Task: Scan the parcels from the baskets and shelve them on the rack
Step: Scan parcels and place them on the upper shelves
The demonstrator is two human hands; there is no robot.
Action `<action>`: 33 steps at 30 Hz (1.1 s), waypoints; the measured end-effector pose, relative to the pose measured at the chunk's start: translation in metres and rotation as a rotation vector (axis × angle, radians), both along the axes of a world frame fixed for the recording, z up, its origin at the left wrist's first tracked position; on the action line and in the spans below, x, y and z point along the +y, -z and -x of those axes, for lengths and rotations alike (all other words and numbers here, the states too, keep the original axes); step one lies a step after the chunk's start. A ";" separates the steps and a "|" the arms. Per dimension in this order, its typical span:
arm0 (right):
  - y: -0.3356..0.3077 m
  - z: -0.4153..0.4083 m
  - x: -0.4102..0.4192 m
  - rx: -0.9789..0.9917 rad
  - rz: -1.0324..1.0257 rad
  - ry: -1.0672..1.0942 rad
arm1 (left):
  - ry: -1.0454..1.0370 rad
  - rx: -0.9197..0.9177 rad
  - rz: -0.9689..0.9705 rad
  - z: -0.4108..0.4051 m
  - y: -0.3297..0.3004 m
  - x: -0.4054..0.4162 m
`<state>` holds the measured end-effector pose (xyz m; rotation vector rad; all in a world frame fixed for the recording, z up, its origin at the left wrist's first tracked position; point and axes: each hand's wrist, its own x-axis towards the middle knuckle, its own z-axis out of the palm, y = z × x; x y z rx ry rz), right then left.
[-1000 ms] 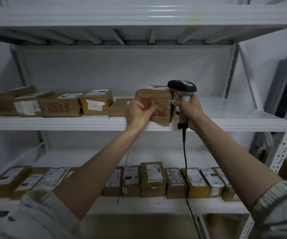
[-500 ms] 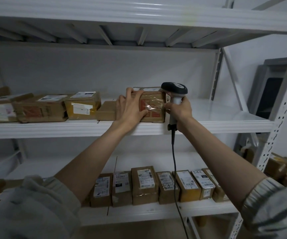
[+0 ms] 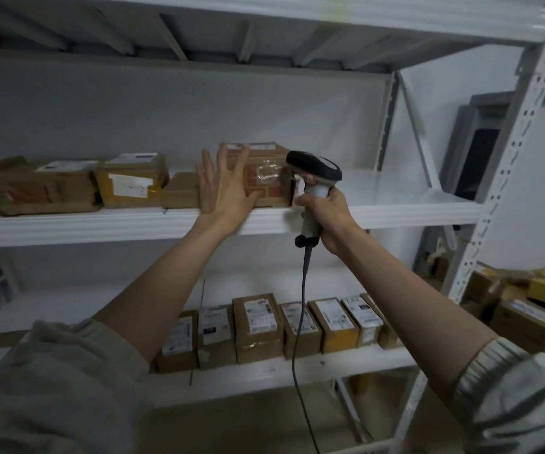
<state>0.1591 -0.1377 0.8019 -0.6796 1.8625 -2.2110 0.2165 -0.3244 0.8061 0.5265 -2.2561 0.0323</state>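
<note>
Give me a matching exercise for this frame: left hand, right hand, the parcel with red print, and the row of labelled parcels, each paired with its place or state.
1. left hand
2. right hand
3. parcel with red print
4. row of labelled parcels

A. stands on the lower shelf
B. grips the scanner
C. fingers spread, open
D. sits on the middle shelf

Pairs: 1-C, 2-B, 3-D, 4-A

Light was dim and grey, brightest on the shelf (image 3: 395, 194) at right; the rack (image 3: 507, 165) bowed at the edges, motion blur softened everything.
</note>
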 end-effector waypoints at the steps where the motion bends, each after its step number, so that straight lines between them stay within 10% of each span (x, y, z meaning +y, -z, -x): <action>1: 0.003 -0.002 0.008 -0.006 0.021 0.005 | 0.031 0.035 -0.002 -0.002 0.004 0.006; 11: 0.076 -0.032 0.133 -0.207 0.085 0.117 | 0.498 0.176 -0.089 -0.008 0.092 0.166; 33: 0.384 -0.212 0.485 -0.849 0.051 0.844 | 0.942 -1.060 -0.398 -0.122 0.423 0.513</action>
